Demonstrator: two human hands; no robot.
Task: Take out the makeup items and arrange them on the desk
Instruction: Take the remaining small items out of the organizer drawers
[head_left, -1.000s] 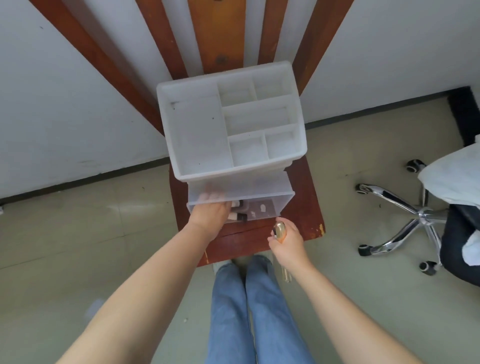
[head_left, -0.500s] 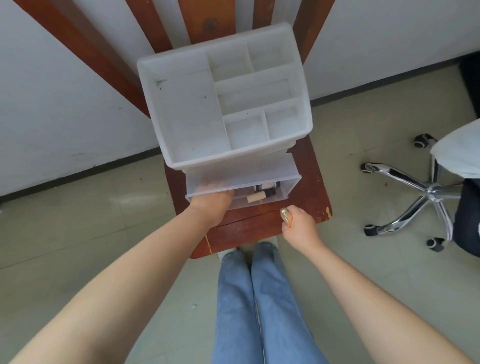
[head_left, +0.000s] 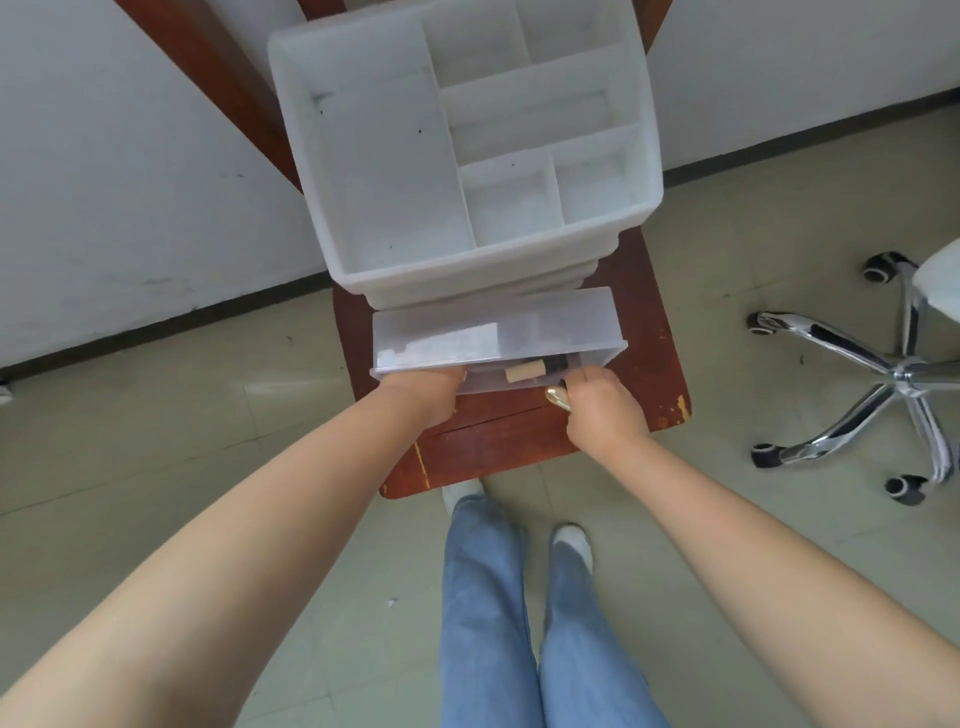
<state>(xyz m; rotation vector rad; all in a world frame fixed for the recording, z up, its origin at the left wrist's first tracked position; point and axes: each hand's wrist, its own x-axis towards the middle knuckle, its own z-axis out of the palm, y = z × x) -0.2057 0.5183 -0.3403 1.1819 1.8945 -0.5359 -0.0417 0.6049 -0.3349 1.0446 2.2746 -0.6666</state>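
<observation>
A white plastic makeup organizer (head_left: 395, 171) with empty top compartments stands on a small red-brown wooden desk (head_left: 519, 441). Its clear bottom drawer (head_left: 545, 327) is pulled out toward me. Inside lie a beige-and-black makeup tube (head_left: 530, 371) and other dark items, partly hidden. My left hand (head_left: 423, 395) grips the drawer's front left edge, fingers hidden inside. My right hand (head_left: 602, 410) holds a small gold makeup item (head_left: 558, 399) and its fingers touch the drawer's front right edge.
A swivel chair with a chrome star base (head_left: 883, 379) stands to the right on the tiled floor. A white wall (head_left: 130, 182) rises behind the desk, with wooden slats against it. My legs in blue jeans (head_left: 493, 597) stand just before the desk's front edge.
My right hand, still holding the gold item, moved up from the desk front to the drawer's right front edge. The left hand stayed at the drawer. The view shifted closer and down.
</observation>
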